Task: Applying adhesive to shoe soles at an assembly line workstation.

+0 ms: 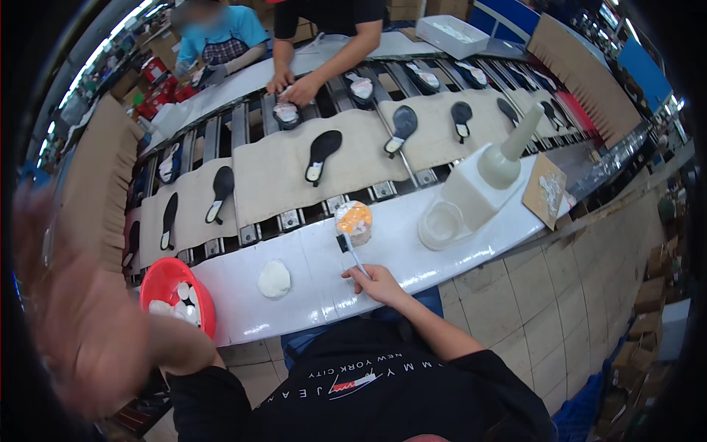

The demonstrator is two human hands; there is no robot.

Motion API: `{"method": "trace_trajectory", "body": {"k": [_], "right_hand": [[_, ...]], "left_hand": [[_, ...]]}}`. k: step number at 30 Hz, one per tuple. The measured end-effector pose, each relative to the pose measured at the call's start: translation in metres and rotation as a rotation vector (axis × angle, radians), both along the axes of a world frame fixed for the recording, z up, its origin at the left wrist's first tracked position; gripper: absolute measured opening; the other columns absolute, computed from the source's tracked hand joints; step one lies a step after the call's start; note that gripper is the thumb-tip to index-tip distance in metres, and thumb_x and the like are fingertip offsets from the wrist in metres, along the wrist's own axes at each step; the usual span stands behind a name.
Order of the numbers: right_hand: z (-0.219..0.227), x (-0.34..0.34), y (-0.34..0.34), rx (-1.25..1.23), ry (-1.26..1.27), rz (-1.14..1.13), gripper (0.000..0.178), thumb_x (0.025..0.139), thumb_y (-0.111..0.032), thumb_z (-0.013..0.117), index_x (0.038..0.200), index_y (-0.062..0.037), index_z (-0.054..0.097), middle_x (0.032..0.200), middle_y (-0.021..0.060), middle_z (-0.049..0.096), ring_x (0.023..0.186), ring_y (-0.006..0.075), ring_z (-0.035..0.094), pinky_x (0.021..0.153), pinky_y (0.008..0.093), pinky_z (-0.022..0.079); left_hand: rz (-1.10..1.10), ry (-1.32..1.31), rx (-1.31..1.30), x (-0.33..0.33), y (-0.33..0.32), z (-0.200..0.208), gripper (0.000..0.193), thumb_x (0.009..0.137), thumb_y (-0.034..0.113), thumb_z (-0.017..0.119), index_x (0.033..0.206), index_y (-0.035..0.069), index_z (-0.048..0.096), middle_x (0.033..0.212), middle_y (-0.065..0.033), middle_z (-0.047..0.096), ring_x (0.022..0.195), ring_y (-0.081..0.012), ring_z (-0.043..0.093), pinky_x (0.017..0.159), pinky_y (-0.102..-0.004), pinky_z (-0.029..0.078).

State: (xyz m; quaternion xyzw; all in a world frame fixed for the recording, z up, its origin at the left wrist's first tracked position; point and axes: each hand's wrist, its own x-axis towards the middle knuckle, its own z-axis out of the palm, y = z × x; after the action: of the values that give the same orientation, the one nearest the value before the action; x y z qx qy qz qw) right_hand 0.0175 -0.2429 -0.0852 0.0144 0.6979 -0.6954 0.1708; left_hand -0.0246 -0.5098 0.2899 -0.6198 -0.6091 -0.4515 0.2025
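My right hand [378,285] is closed round the thin pale handle of a small brush [356,256]. The brush's dark head rests against or just in front of a round tub [356,219] with an orange and white top. Large and smeared by motion, my left hand [88,295] is raised at the left, close to the camera; its fingers cannot be made out. Below and beside it stands a red bowl [208,309] holding several white round pieces. Between the bowl and the tub lies a white round lump [275,280] on the white ledge [317,295].
Beyond the ledge, dark shoe soles [324,156] lie on a conveyor's beige cloth [269,177]. A white bottle with a long nozzle [508,158], a clear cup [442,225] and a smeared board [545,191] are at right. Across the conveyor, another person's hands [298,90] handle a shoe part.
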Motion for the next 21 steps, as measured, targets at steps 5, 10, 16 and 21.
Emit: {"method": "trace_trajectory", "body": {"k": [5, 10, 16, 21], "right_hand": [[0.000, 0.007, 0.004, 0.051, 0.037, -0.045, 0.030, 0.093, -0.027, 0.048, 0.098, -0.0033, 0.065, 0.060, 0.0012, 0.054, 0.058, 0.0073, 0.051, 0.056, 0.0232, 0.042], [0.017, 0.006, 0.006, 0.037, 0.145, -0.018, 0.026, 0.092, -0.022, 0.049, 0.097, -0.0036, 0.066, 0.061, 0.0011, 0.054, 0.059, 0.0064, 0.051, 0.056, 0.0231, 0.042], [0.021, -0.001, 0.020, 0.120, 0.477, -0.279, 0.023, 0.092, -0.011, 0.046, 0.082, 0.0022, 0.062, 0.065, 0.0057, 0.056, 0.062, 0.0089, 0.052, 0.057, 0.0230, 0.041], [-0.004, 0.002, 0.026, 0.037, 0.353, -0.449, 0.026, 0.094, -0.014, 0.043, 0.080, 0.0018, 0.058, 0.064, 0.0026, 0.053, 0.059, 0.0078, 0.047, 0.055, 0.0214, 0.037]], "left_hand": [[0.575, -0.619, 0.318, -0.073, 0.044, -0.166, 0.035, 0.091, 0.015, 0.044, 0.120, -0.002, 0.051, 0.119, -0.0144, 0.054, 0.110, -0.0220, 0.052, 0.096, -0.0358, 0.040], [0.748, -0.932, 0.316, -0.083, 0.022, -0.308, 0.023, 0.086, 0.005, 0.056, 0.107, 0.000, 0.061, 0.094, -0.0023, 0.061, 0.077, -0.0063, 0.054, 0.068, -0.0197, 0.043], [0.908, -0.957, 0.306, -0.068, 0.021, -0.366, 0.016, 0.085, 0.007, 0.058, 0.099, 0.002, 0.065, 0.079, -0.0014, 0.057, 0.062, -0.0043, 0.049, 0.052, -0.0165, 0.038], [0.969, -1.155, 0.415, -0.063, 0.018, -0.380, 0.018, 0.087, 0.012, 0.057, 0.100, 0.004, 0.065, 0.074, 0.0009, 0.056, 0.057, -0.0028, 0.046, 0.049, -0.0164, 0.037]]}}
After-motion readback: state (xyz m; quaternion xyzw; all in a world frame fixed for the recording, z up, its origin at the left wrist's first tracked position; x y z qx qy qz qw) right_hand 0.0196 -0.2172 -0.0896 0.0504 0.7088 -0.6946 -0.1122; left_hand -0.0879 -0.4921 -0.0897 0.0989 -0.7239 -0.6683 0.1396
